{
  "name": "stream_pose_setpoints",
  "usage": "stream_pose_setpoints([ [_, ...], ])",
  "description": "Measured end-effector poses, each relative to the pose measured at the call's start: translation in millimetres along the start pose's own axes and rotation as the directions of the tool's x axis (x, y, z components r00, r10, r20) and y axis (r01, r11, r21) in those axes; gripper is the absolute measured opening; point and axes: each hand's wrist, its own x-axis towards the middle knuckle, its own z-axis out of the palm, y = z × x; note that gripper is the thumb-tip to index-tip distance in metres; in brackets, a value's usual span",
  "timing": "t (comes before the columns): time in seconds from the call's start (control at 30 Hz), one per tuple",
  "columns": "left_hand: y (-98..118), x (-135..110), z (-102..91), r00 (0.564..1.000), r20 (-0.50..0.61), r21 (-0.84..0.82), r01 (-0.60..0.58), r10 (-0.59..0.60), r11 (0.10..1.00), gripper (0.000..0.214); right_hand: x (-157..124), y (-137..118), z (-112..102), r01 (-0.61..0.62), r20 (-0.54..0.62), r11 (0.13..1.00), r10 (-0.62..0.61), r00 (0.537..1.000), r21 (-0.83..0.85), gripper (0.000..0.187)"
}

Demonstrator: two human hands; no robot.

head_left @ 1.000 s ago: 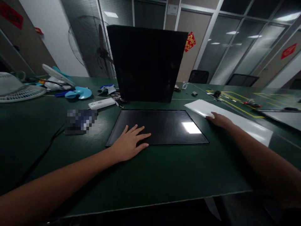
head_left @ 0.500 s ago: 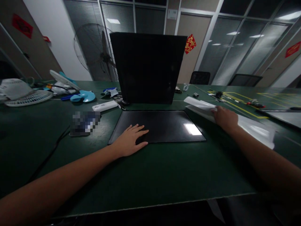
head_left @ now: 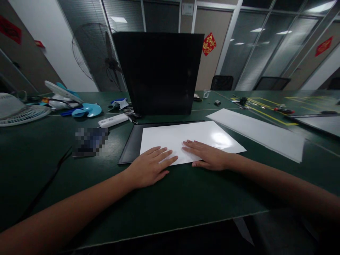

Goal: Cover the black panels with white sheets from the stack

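Note:
A glossy white sheet (head_left: 175,136) lies over most of a flat black screen panel (head_left: 130,143), shifted to the right so that the panel's left end shows. My left hand (head_left: 150,166) rests on the sheet's near left corner, fingers stretched out. Flat on the near middle edge of the same sheet is my right hand (head_left: 205,155), its fingers extended as well. To the right, more white sheeting (head_left: 257,131) lies on the green table, apart from both hands.
Behind the panel stands a large black board (head_left: 159,74). On the left are a white plastic device (head_left: 113,120), blue fan blades (head_left: 87,110), a white fan grille (head_left: 25,115) and a pixelated object (head_left: 90,141) with a cord. Small tools (head_left: 283,110) lie at the far right.
My right hand has moved left from the white sheeting to the panel. A white sheet now covers most of the black panel, with both hands on it. The view has shifted slightly.

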Motion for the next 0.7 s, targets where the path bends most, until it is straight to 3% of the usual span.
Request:
stream_pose_setpoints([
  [0.07, -2.2, 2.3, 1.4, 0.989, 0.072, -0.027, 0.132, -0.13, 0.991, 0.058, -1.7, 11.1, -2.7, -0.026, -0.008, 0.998, 0.027, 1.0, 0.062, 0.07],
  [0.13, -3.7, 3.0, 1.8, 0.97, 0.089, -0.024, 0.231, -0.228, 0.973, 0.061, -8.0, 36.3, -10.9, -0.174, -0.098, 0.983, 0.179, 0.979, 0.056, 0.064],
  [0.17, -3.7, 3.0, 1.7, 0.96, 0.079, -0.019, 0.271, -0.269, 0.962, 0.061, -13.8, 53.9, -15.6, -0.279, -0.162, 0.96, 0.28, 0.946, 0.027, 0.063],
  [0.23, -2.4, 2.7, 0.8, 0.937, 0.054, -0.008, 0.345, -0.344, 0.938, 0.06, -31.3, 95.9, -23.4, -0.503, -0.3, 0.862, 0.463, 0.834, -0.067, 0.062],
  [0.33, 0.3, 2.0, -0.9, 0.908, 0.044, 0.01, 0.417, -0.417, 0.909, 0.056, -70.2, 161.9, -26.8, -0.727, -0.412, 0.656, 0.617, 0.67, -0.2, 0.071],
  [0.4, 0.9, 1.4, -1.6, 0.898, 0.045, 0.019, 0.437, -0.437, 0.899, 0.056, -96.4, 197.5, -24.8, -0.864, -0.409, 0.461, 0.762, 0.503, -0.203, 0.088],
  [0.47, 0.1, 0.6, -1.8, 0.889, 0.044, 0.017, 0.456, -0.456, 0.89, 0.056, -114.6, 221.2, -22.5, -0.946, -0.308, 0.294, 0.895, 0.321, -0.134, 0.098],
  [0.53, -1.7, -0.2, -1.5, 0.878, 0.042, 0.01, 0.477, -0.477, 0.879, 0.055, -122.0, 232.1, -21.9, -0.974, -0.207, 0.209, 0.953, 0.223, -0.086, 0.102],
  [0.57, -2.7, -0.6, -1.3, 0.875, 0.041, 0.008, 0.482, -0.482, 0.876, 0.056, -122.0, 233.0, -22.2, -0.976, -0.181, 0.202, 0.96, 0.213, -0.077, 0.102],
  [0.7, -4.7, -1.5, -1.7, 0.883, 0.015, 0.036, 0.469, -0.47, 0.882, 0.054, -109.6, 215.7, -27.5, -0.958, -0.205, 0.252, 0.939, 0.276, -0.134, 0.078],
])
